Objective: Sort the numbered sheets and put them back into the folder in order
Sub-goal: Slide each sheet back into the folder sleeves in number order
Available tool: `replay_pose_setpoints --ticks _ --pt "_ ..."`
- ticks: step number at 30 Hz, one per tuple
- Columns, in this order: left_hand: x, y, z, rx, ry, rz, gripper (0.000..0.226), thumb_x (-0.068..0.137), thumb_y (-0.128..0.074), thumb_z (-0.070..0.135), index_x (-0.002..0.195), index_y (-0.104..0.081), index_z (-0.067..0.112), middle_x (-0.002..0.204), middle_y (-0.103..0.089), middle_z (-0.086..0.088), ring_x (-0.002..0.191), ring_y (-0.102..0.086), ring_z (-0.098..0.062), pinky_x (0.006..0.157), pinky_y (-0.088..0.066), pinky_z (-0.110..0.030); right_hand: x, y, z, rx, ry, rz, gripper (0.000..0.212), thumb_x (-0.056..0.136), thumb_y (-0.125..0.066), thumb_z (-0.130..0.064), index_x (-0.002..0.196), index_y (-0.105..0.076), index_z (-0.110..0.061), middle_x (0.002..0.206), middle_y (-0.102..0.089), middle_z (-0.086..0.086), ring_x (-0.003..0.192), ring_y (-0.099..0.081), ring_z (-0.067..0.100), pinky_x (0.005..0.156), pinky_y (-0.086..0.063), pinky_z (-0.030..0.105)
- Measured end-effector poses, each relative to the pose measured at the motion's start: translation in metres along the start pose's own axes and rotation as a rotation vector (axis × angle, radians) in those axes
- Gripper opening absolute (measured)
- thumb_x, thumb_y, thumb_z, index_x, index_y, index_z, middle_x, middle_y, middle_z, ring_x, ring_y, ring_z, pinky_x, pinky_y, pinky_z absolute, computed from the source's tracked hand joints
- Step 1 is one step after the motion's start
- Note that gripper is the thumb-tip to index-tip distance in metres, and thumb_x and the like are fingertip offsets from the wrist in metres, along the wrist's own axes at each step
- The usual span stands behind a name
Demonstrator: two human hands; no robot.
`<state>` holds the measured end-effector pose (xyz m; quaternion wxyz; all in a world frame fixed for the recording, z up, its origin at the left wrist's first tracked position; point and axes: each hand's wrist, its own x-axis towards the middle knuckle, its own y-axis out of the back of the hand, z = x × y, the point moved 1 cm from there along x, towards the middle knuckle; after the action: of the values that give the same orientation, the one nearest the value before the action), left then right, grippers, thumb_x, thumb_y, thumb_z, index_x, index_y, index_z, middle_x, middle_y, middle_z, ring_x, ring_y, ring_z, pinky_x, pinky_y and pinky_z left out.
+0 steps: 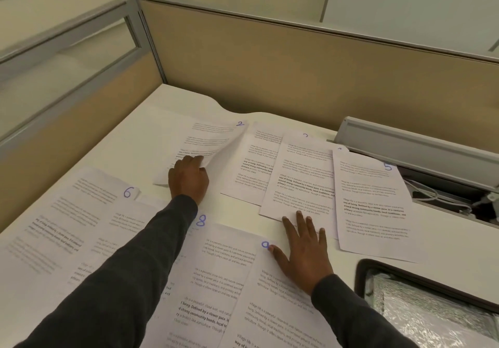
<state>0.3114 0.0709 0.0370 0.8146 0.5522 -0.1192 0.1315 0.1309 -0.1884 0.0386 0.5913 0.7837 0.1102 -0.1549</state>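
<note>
Your dark sleeves reach up from the bottom edge: your left hand, mid-frame, curls its fingers round the buckled lower part of sheet 2, while your right hand lies flat, fingers spread, palm on sheet 9 and fingertips at the bottom edge of a middle sheet whose number is cut off. Out across the white desk, sheet 6 lies at left, sheet 8 centre, sheet 5 right, and a dark-rimmed case sits lower right; whether that's the folder, you can't tell.
</note>
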Motion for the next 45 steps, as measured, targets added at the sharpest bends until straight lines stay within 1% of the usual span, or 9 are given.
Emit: replay_pose_setpoints --ticks 6,10,14,18,27,33,37,41,45 --pt "-0.050 0.048 0.072 -0.218 -0.094 0.077 0.032 0.090 -0.067 0.012 0.122 -0.066 0.010 0.116 -0.069 -0.011 0.099 -0.066 -0.028 0.086 -0.056 -0.040 -0.021 0.047 -0.020 0.447 0.066 0.102 0.079 0.092 -0.036 -0.071 0.158 -0.020 -0.031 0.168 -0.016 -0.006 0.154 -0.019 0.017 0.125 -0.019 0.039" --pt "-0.114 0.066 0.125 -0.320 -0.187 0.047 0.034 0.090 -0.064 0.011 0.124 -0.064 0.013 0.120 -0.066 -0.007 0.107 -0.062 -0.024 0.091 -0.055 -0.039 -0.046 0.077 -0.009 0.828 0.062 0.106 0.072 0.092 -0.040 -0.070 0.153 -0.033 -0.032 0.155 -0.043 -0.008 0.140 -0.045 0.016 0.110 -0.037 0.030" --pt "-0.190 0.071 0.181 -0.321 -0.310 0.004 0.041 0.083 -0.060 0.011 0.124 -0.065 0.011 0.120 -0.067 -0.007 0.109 -0.063 -0.023 0.089 -0.055 -0.039 -0.075 0.093 0.034 1.323 -0.080 -0.059 0.069 0.089 -0.040 -0.077 0.138 -0.051 -0.031 0.128 -0.066 0.000 0.111 -0.068 0.022 0.097 -0.056 0.043" --pt "-0.264 0.065 0.236 -0.340 -0.477 -0.042 0.045 0.081 -0.065 0.012 0.126 -0.062 0.013 0.119 -0.066 -0.008 0.108 -0.062 -0.025 0.082 -0.057 -0.038 -0.113 0.101 0.096 1.489 -0.170 -0.080 0.057 0.093 -0.042 -0.070 0.122 -0.065 -0.027 0.110 -0.076 0.006 0.101 -0.073 0.027 0.081 -0.060 0.040" --pt "-0.404 0.041 0.350 -0.311 -0.770 -0.294 0.047 0.079 -0.068 0.025 0.125 -0.061 0.018 0.118 -0.064 -0.004 0.102 -0.061 -0.020 0.079 -0.056 -0.034 -0.192 0.070 0.258 1.276 -0.339 -0.063 0.023 0.098 -0.063 -0.018 0.120 -0.067 -0.016 0.106 -0.078 0.005 0.098 -0.074 0.027 0.095 -0.057 0.050" --pt "-0.458 0.039 0.419 -0.291 -0.931 -0.445 0.057 0.091 -0.049 0.062 0.134 -0.053 0.025 0.130 -0.057 -0.001 0.113 -0.055 -0.018 0.095 -0.048 -0.034 -0.232 0.070 0.350 0.828 -0.320 0.073 0.026 0.098 -0.058 -0.024 0.121 -0.069 -0.018 0.113 -0.073 0.002 0.098 -0.069 0.020 0.092 -0.056 0.040" --pt "-0.470 0.012 0.459 -0.361 -1.075 -0.448 0.043 0.090 -0.057 0.048 0.120 -0.059 0.018 0.116 -0.057 -0.005 0.100 -0.056 -0.024 0.079 -0.047 -0.034 -0.253 0.098 0.403 0.602 -0.344 0.293 0.023 0.102 -0.050 -0.017 0.114 -0.069 -0.012 0.105 -0.069 0.006 0.090 -0.058 0.020 0.073 -0.036 0.024" --pt "-0.452 -0.030 0.496 -0.259 -0.977 -0.510 0.049 0.086 -0.058 0.042 0.126 -0.056 0.013 0.124 -0.058 -0.011 0.108 -0.059 -0.030 0.086 -0.052 -0.037 -0.269 0.127 0.439 0.631 -0.387 0.551 0.021 0.101 -0.048 -0.014 0.105 -0.069 -0.013 0.096 -0.067 0.005 0.084 -0.056 0.020 0.067 -0.040 0.019" --pt "-0.415 -0.058 0.530 -0.033 -0.758 -0.633 0.067 0.095 -0.052 0.037 0.151 -0.027 0.008 0.156 -0.029 -0.014 0.143 -0.029 -0.032 0.117 -0.026 -0.048 -0.278 0.157 0.458 0.725 -0.349 0.783 0.020 0.102 -0.049 -0.014 0.103 -0.068 -0.009 0.089 -0.065 0.004 0.078 -0.060 0.020 0.063 -0.041 0.017"
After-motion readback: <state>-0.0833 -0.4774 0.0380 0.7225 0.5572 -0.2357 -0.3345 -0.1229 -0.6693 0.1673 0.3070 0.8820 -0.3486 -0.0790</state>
